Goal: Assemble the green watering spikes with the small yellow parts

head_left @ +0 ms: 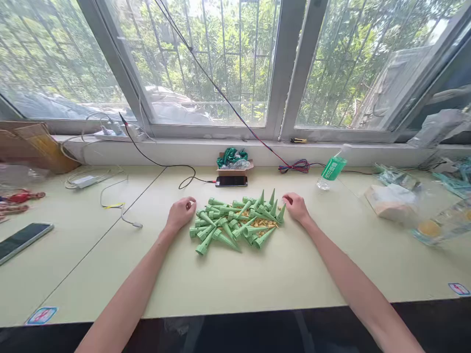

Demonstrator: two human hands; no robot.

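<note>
Fingers (pixel 189 201) first: on the left hand (pixel 181 214) they curl loosely inward just off the heap's left end, and over on the right hand (pixel 296 207) they bend in the same way beside its right end. Whether the fingertips press together on either side, I can't tell from here.

Now the big picture: a wide window (pixel 289 63) fills the back, greenery behind its panes. Below it runs the pale bench (pixel 235 284), and there, right in the middle between the two hands, lies the heap of green cones (pixel 224 223)! Ribbed collars point every which way, most cones lie on their sides, and a few at the right end aim their tips upward.

Out at the far left, a brown cardboard box (pixel 31 147) sits against the wall, with a pale-edged phone (pixel 24 241) nearer the bench's left end. Across to the right, a clear bottle (pixel 332 168) wears a bright green label. Behind the heap, a small open carton (pixel 234 172) carries green and clear wrapping, and a black phone (pixel 231 181) lies right in front, cable plugged in at its left. A coil of red and dark wires (pixel 295 167) rests near the wall. And smallest of all, yellowish bits (pixel 263 224) peek out among the cones!
</note>
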